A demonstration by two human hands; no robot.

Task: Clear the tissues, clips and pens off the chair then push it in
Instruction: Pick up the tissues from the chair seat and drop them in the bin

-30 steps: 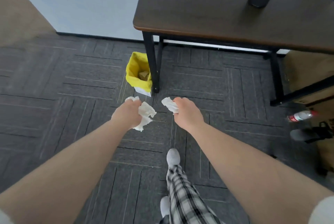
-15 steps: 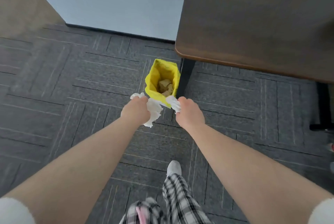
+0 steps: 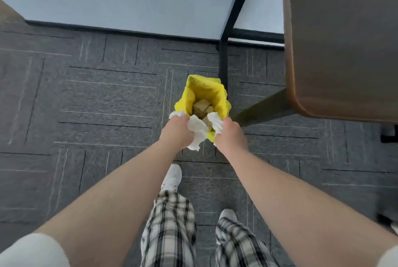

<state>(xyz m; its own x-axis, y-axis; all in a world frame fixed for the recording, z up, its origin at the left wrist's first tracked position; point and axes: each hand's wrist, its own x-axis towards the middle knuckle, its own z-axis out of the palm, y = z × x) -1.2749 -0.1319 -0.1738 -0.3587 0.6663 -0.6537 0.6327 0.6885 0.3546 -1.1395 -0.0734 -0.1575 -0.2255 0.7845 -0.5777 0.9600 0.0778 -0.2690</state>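
Observation:
My left hand (image 3: 177,133) is closed around a crumpled white tissue (image 3: 197,131) that hangs out past the fingers. My right hand (image 3: 230,135) grips a second, smaller white tissue (image 3: 216,122). Both hands are held side by side over the near rim of a small bin lined with a yellow bag (image 3: 189,99). Brown crumpled paper (image 3: 201,106) lies inside the bin. The chair, clips and pens are out of sight.
A dark wooden table (image 3: 344,40) fills the upper right, its black leg (image 3: 223,66) standing just behind the bin. A pale wall with a black skirting (image 3: 120,29) runs across the back. My feet in white socks (image 3: 172,178) stand on grey carpet tiles.
I have stepped closer to the bin. Both hands, still holding their tissues, moved from short of the bin to right over its near rim. The view tilted further down.

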